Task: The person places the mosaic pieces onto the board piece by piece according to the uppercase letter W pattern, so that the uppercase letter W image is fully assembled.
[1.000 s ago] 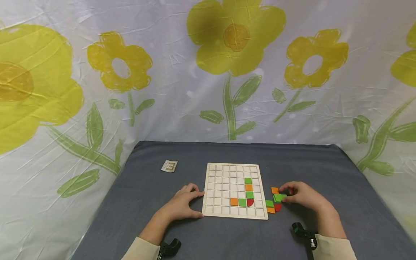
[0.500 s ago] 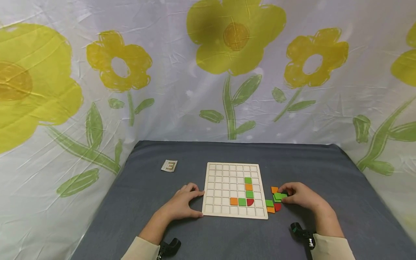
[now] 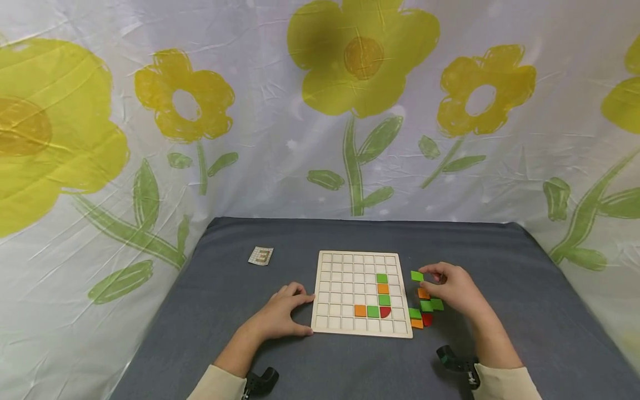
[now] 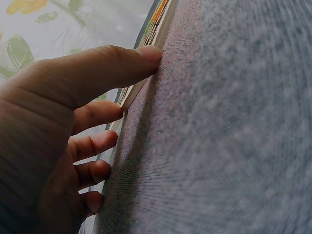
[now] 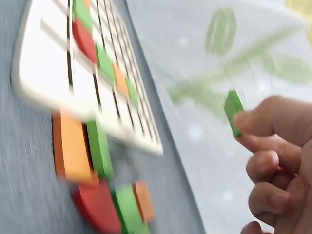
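Note:
My right hand pinches a green square tile between thumb and fingers, raised just right of the board. In the right wrist view that green tile shows nearly edge-on at the fingertips. My left hand touches the left side of the wooden grid board with spread thumb and forefinger, the thumb near its front corner. Set in the board's cells are green and orange squares and a red quarter-round tile, forming an L. Below my right hand lie loose green, orange and red tiles.
A small card with a printed grid pattern lies at the back left of the dark grey cloth. Several loose tiles sit close against the board's right edge. A flowered white curtain stands behind the table.
My right hand has lifted a green tile off the loose group and moved it up and left towards the board. The left hand and board have stayed put.

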Motion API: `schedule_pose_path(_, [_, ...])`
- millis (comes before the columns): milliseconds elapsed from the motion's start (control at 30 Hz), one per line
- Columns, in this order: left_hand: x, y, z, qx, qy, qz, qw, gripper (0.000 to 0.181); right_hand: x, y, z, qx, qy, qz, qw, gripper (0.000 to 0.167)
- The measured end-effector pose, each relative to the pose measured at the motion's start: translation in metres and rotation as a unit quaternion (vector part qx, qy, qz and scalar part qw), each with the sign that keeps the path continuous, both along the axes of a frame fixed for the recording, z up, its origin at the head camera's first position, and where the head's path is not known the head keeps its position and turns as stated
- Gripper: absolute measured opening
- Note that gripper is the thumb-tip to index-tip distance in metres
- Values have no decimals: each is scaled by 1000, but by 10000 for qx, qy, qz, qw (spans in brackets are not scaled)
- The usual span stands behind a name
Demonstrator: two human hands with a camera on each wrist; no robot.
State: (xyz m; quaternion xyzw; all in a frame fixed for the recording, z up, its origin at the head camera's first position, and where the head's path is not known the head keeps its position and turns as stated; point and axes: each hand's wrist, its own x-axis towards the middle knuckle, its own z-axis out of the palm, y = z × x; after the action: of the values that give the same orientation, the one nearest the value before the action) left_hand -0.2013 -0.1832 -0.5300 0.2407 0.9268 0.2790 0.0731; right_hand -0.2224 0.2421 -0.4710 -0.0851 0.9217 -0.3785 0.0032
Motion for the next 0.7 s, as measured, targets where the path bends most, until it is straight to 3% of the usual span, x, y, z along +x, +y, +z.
schedule_pose_path(133, [0,0,-1,-19,-12,24,10000,80,4,-20,9,-204,25,16,9998,30])
schedule_pose_path(367, [1,-1,1,-73,22,80,9999,80,8,-54,17,-335,101,474,9983,26])
schedule_pose_path(533, [1,-1,1,-63,55,61,9999,79,9,-78,14,-354,94,639,9973,25])
schedule_pose_path(700, [2,-1,1,-17,35,-4,10000,79,9,-97,-1,-273,16,782,9966,25])
